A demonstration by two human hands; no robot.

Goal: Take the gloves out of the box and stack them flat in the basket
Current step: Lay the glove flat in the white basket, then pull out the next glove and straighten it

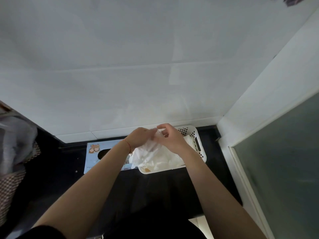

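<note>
Glove (151, 145), thin and translucent, was held above the basket (202, 153), over the pile of gloves (164, 161) already in it. Step in hand looked like spreading it flat; next move calls for lowering it onto the pile unwrinkled. Left hand (140, 138) and right hand (168, 137) each had a pinching grip on its top edge. Box (96, 152) sat just left of basket on the dark surface (69, 169).

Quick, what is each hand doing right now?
Left hand: pinches a thin clear glove above the white basket.
Right hand: fingers curled, holds the same glove.
</note>
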